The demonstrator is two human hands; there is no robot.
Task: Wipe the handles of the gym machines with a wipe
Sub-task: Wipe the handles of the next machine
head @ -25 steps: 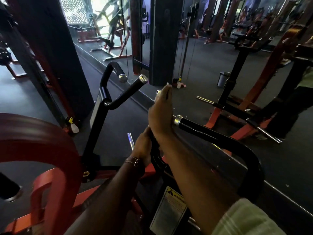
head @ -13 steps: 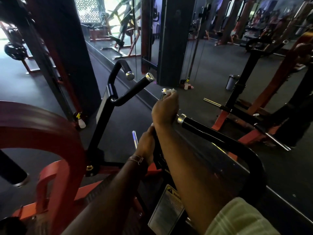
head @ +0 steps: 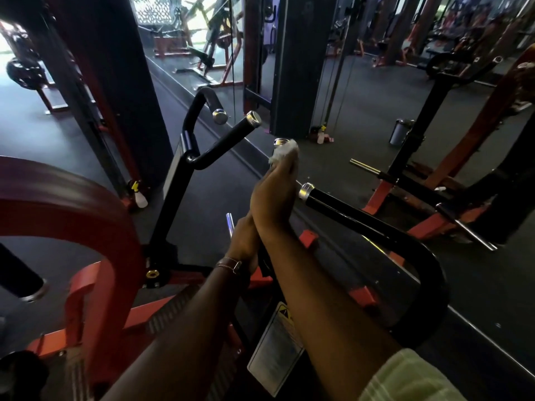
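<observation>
My right hand (head: 276, 195) grips a black machine handle near its chrome-capped tip (head: 279, 142), with a white wipe (head: 285, 153) bunched under the fingers. Most of that handle is hidden behind the hand. Lower on the same bar, my left hand (head: 244, 241) holds the frame; a thin bracelet sits at its wrist. A second black handle (head: 333, 205) with a chrome cap runs right of my right hand and curves back toward me. Two more black handles (head: 228, 137) rise from the left upright.
A red padded arch (head: 95, 227) fills the lower left. Two spray bottles stand on the floor, one by the dark pillar (head: 139, 195) and one farther off (head: 320, 134). A grey bin (head: 401, 131) and a red and black machine (head: 434, 180) occupy the right.
My right hand has slid up the handle toward its chrome tip, and the white wipe now shows at the fingertips. My left hand has stayed low on the bar.
</observation>
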